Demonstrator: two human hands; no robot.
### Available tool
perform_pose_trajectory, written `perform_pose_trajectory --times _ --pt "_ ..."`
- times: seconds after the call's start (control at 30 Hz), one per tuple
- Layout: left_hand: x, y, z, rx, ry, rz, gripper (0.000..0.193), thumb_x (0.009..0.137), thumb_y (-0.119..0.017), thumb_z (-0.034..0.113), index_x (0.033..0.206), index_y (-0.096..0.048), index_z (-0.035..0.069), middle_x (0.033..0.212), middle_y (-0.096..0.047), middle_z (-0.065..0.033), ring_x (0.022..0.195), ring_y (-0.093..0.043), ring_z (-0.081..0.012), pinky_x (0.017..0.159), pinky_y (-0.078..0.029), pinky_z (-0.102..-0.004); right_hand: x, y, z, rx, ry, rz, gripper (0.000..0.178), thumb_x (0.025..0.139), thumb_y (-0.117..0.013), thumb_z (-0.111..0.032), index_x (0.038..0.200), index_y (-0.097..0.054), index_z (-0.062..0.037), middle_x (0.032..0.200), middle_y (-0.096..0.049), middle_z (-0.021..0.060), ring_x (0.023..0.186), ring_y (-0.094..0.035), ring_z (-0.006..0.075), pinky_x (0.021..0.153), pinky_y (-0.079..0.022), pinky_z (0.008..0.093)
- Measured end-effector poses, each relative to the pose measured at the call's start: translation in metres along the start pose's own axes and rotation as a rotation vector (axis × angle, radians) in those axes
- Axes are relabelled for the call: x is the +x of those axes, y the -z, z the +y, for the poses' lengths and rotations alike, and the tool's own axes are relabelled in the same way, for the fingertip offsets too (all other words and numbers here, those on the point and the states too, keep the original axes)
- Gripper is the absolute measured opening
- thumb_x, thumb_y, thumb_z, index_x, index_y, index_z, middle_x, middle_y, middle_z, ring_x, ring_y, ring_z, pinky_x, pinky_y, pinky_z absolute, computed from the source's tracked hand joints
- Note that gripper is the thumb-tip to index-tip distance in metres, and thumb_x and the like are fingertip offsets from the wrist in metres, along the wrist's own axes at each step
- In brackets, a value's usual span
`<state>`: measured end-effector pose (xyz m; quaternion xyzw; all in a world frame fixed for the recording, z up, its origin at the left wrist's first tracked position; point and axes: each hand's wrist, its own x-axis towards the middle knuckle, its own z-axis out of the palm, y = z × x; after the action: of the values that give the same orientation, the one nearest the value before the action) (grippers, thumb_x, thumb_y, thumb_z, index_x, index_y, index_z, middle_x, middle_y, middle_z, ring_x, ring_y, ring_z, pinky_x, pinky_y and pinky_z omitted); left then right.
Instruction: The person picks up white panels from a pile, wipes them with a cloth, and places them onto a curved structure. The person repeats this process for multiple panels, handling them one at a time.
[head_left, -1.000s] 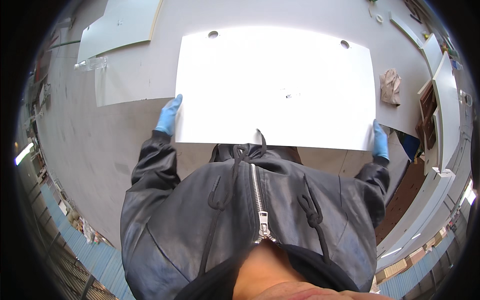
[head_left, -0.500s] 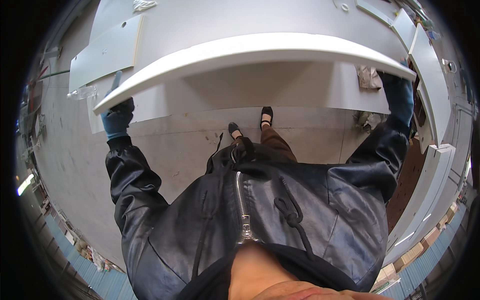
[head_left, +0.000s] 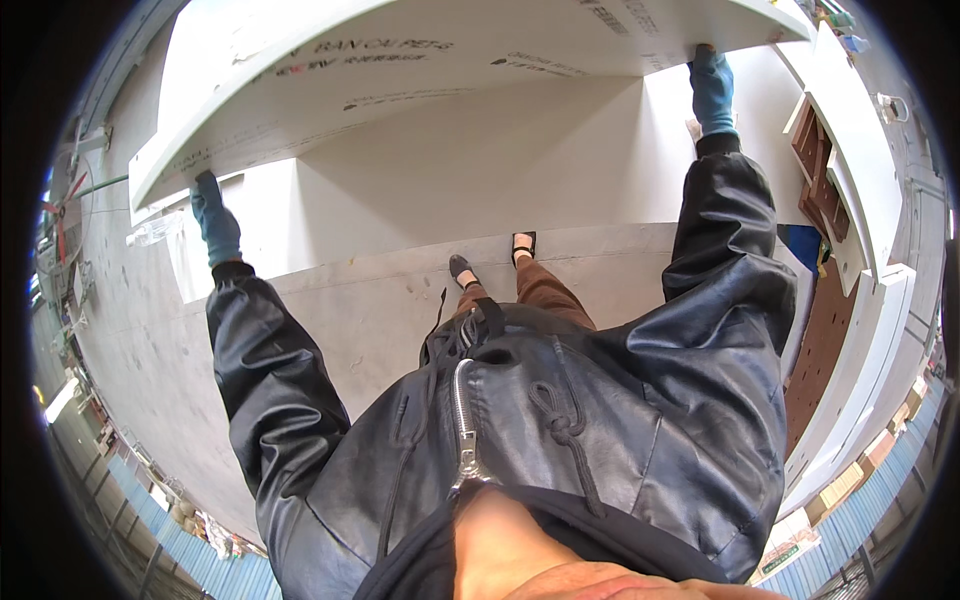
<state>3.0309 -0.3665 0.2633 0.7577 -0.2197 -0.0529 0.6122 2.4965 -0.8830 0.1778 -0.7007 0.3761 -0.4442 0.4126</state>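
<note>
A large white panel (head_left: 480,50) is raised and tilted in front of me, its printed underside facing me and its top cut off by the picture's upper edge. My left hand (head_left: 214,215), in a blue-and-dark work glove, grips its lower left part. Farther to the right, my right hand (head_left: 712,92) wears a matching glove and holds the panel from below, arm stretched forward. Some fingers of both hands are hidden by the panel or the gloves. Beneath it lies the white tabletop (head_left: 470,190), partly in shadow.
A clear plastic bottle (head_left: 155,232) lies by the table's left end. Long white boards (head_left: 865,170) stand along the right, with brown pieces (head_left: 818,160) beside them. A brown perforated surface (head_left: 825,350) shows lower right. Concrete floor (head_left: 390,310) lies around my feet.
The panel has risen and tilted, so its printed underside now shows. My right hand has moved forward and inward from the right end; my left hand has shifted slightly left.
</note>
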Motion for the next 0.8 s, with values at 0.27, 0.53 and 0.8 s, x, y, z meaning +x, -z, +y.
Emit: perform_pose_trajectory --times 0.27,0.53,0.8 --pt "0.012 -0.012 0.004 -0.186 0.251 -0.076 0.073 0.094 -0.061 0.052 0.140 -0.049 -0.003 0.125 -0.061 -0.0095 0.109 -0.059 -0.0202 0.095 -0.048 -0.0319 -0.019 0.015 -0.037 -0.046 -0.345 0.134 0.063 0.085 -0.070 -0.060 0.079 -0.064 0.0016 0.071 -0.061 0.0014 0.063 -0.052 0.0086 0.059 -0.046 0.0279" --pt "-0.052 -0.041 -0.065 0.052 0.644 -0.010 0.059 0.082 -0.078 0.045 0.116 -0.067 -0.002 0.105 -0.070 -0.0105 0.087 -0.065 -0.0233 0.080 -0.054 -0.0358 -0.094 0.016 0.009 -0.321 -0.611 -0.186 0.069 0.081 -0.071 -0.056 0.099 -0.069 0.0105 0.083 -0.069 0.0137 0.073 -0.062 0.0191 0.069 -0.051 0.0338" --pt "-0.056 -0.040 -0.147 0.818 0.699 -0.123 0.069 0.081 -0.076 0.055 0.109 -0.068 -0.007 0.097 -0.070 -0.0137 0.079 -0.063 -0.0262 0.075 -0.053 -0.0407 -0.101 0.000 0.001 -0.629 -0.832 -0.262 0.081 0.083 -0.063 -0.065 0.113 -0.066 0.0103 0.108 -0.069 0.0276 0.101 -0.068 0.0343 0.090 -0.050 0.0392"
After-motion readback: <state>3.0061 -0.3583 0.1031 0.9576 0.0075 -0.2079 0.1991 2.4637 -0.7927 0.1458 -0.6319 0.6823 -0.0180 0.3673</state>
